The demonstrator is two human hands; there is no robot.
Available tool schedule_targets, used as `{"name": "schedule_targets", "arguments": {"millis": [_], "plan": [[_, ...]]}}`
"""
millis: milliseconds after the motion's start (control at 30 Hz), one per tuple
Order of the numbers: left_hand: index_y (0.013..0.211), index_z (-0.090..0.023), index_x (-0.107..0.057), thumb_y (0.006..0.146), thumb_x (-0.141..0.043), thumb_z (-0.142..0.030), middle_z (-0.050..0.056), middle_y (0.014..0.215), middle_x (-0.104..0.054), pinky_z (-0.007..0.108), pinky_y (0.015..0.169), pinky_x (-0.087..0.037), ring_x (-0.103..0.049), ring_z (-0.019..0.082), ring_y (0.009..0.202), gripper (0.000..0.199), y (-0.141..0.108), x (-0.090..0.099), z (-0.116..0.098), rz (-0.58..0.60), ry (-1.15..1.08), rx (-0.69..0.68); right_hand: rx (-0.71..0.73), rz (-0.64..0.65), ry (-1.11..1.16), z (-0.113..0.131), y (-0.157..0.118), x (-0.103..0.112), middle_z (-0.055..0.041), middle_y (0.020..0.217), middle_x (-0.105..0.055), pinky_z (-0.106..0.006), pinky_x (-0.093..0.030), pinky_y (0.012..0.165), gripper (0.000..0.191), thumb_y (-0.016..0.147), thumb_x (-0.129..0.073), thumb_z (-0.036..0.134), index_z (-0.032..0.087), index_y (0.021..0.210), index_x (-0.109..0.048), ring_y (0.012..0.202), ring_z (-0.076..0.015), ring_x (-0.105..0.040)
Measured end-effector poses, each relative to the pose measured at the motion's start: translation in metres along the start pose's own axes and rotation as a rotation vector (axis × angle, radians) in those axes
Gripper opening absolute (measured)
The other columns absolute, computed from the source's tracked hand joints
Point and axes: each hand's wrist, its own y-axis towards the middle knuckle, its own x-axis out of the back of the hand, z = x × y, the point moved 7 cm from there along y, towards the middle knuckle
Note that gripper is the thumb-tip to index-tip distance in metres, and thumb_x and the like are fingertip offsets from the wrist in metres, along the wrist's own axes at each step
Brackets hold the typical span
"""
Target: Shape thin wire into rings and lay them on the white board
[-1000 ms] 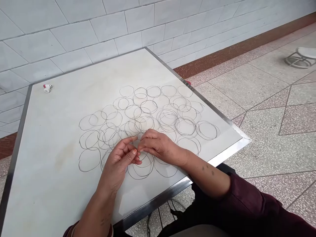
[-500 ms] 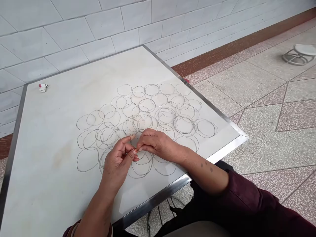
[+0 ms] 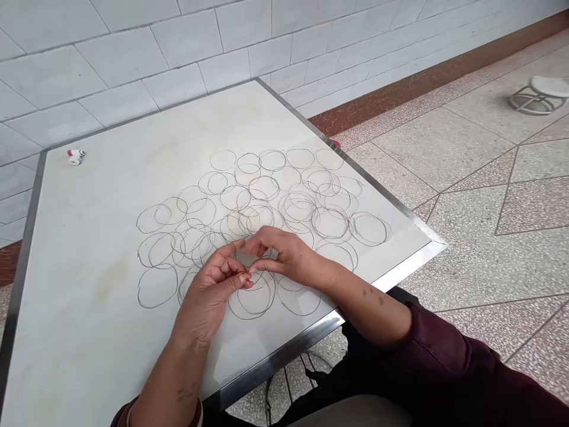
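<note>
The left hand point(image 3: 208, 296), near the lower centre of the frame, has its index finger stretched forward, and its thumb lies close to the other fingertips. I cannot tell whether these fingers fully meet, nor whether a wire is between them. The right hand point(image 3: 300, 258), just beside it, has thumb and index finger apart with a gap between, and the thumb tip is by the left thumb. I see nothing clearly held there; a thin wire would be too small to tell.

Around and below both hands are thin wire rings point(image 3: 297, 207), many of them overlapping, spread across the middle of the frame. They lie on a white table point(image 3: 89, 237), whose surface has a yellowish stain left of the rings. A metal edging point(image 3: 288, 354) goes around it. In the upper left, a small red and white object point(image 3: 76, 157) rests near the far corner.

Behind, a wall point(image 3: 133, 59) of pale tiles fills the top. A reddish-brown skirting point(image 3: 400, 89) runs toward the upper right, above a speckled floor point(image 3: 484, 166) with dividing lines. A low stool point(image 3: 551, 87) stands at the right border. At the lower right is a dark maroon sleeve point(image 3: 453, 341).
</note>
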Motion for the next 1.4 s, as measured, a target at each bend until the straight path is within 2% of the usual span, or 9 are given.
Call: {"name": "schedule_targets", "arguments": {"millis": [67, 133, 333, 467, 833, 967, 1033, 1167, 1400], "plan": [[0.125, -0.025, -0.067, 0.075, -0.078, -0.017, -0.002, 0.076, -0.061, 0.029, 0.077, -0.052, -0.059, 0.013, 0.072, 0.051, 0.0, 0.0, 0.001, -0.037, -0.163, -0.006, -0.136, -0.095, 0.078, -0.009, -0.001, 0.007, -0.0028, 0.099, -0.062, -0.031, -0.054, 0.077, 0.034, 0.088, -0.073, 0.037, 0.022, 0.113, -0.057, 0.085, -0.015, -0.061], [0.125, -0.024, -0.066, 0.073, -0.078, -0.014, -0.004, 0.076, -0.059, 0.027, 0.078, -0.051, -0.058, 0.011, 0.071, 0.054, 0.0, 0.002, 0.0, -0.093, -0.3, -0.038, -0.259, -0.125, 0.193, -0.015, -0.002, 0.008, -0.0026, 0.098, -0.062, -0.032, -0.053, 0.078, 0.036, 0.092, -0.067, 0.041, 0.022, 0.118, -0.052, 0.084, -0.0147, -0.06], [0.126, -0.027, -0.064, 0.073, -0.079, -0.012, -0.007, 0.077, -0.057, 0.023, 0.082, -0.05, -0.058, 0.007, 0.071, 0.057, -0.004, 0.002, 0.001, -0.151, -0.493, -0.108, -0.366, 0.063, 0.503, -0.008, -0.002, -0.011, -0.0023, 0.083, -0.064, -0.028, -0.051, 0.069, 0.037, 0.102, -0.043, 0.053, 0.018, 0.1, -0.055, 0.077, -0.014, -0.061], [0.126, -0.027, -0.065, 0.075, -0.078, -0.013, -0.006, 0.079, -0.058, 0.023, 0.082, -0.05, -0.057, 0.007, 0.072, 0.055, -0.005, 0.001, 0.003, -0.149, -0.54, -0.124, -0.434, 0.042, 0.573, -0.009, -0.002, -0.013, 0.0003, 0.07, -0.062, -0.026, -0.048, 0.062, 0.042, 0.101, -0.043, 0.056, 0.018, 0.091, -0.058, 0.066, -0.0123, -0.058], [0.111, -0.032, -0.068, 0.071, -0.082, -0.016, -0.007, 0.074, -0.053, 0.023, 0.076, -0.05, -0.054, 0.009, 0.071, 0.045, -0.008, -0.003, 0.0, -0.186, -0.53, -0.229, -0.423, -0.047, 0.668, -0.017, -0.001, -0.013, 0.0031, 0.063, -0.06, -0.025, -0.045, 0.059, 0.038, 0.099, -0.05, 0.054, 0.019, 0.086, -0.058, 0.057, -0.011, -0.054], [0.115, -0.03, -0.068, 0.071, -0.081, -0.013, -0.007, 0.077, -0.056, 0.02, 0.079, -0.049, -0.056, 0.008, 0.074, 0.049, -0.008, -0.001, 0.001, -0.221, -0.592, -0.21, -0.377, -0.042, 0.855, -0.018, 0.0, -0.017, 0.0034, 0.076, -0.062, -0.023, -0.047, 0.066, 0.025, 0.089, -0.071, 0.042, 0.02, 0.095, -0.061, 0.067, -0.0095, -0.057], [0.117, -0.029, -0.067, 0.071, -0.082, -0.012, -0.007, 0.078, -0.057, 0.018, 0.08, -0.048, -0.056, 0.006, 0.076, 0.05, -0.008, 0.0, 0.001, -0.236, -0.638, -0.206, -0.362, 0.009, 0.937, -0.016, -0.001, -0.022, 0.0025, 0.085, -0.064, -0.023, -0.049, 0.071, 0.031, 0.08, -0.082, 0.032, 0.02, 0.101, -0.062, 0.074, -0.0092, -0.06], [0.116, -0.029, -0.066, 0.073, -0.08, -0.012, -0.008, 0.078, -0.059, 0.02, 0.085, -0.048, -0.058, 0.007, 0.077, 0.049, -0.008, 0.001, 0.0, -0.247, -0.641, -0.204, -0.386, 0.1, 0.982, -0.012, -0.002, -0.032, -0.0034, 0.095, -0.071, -0.027, -0.053, 0.078, 0.025, 0.085, -0.076, 0.032, 0.017, 0.103, -0.064, 0.082, -0.0108, -0.066], [0.11, -0.029, -0.067, 0.073, -0.079, -0.009, -0.008, 0.08, -0.061, 0.02, 0.081, -0.049, -0.058, 0.006, 0.075, 0.044, -0.01, 0.001, -0.001, -0.23, -0.634, -0.238, -0.43, 0.049, 1.023, -0.017, -0.003, -0.031, -0.0026, 0.09, -0.074, -0.023, -0.051, 0.073, 0.022, 0.086, -0.076, 0.033, 0.015, 0.095, -0.066, 0.075, -0.0092, -0.068]]}}
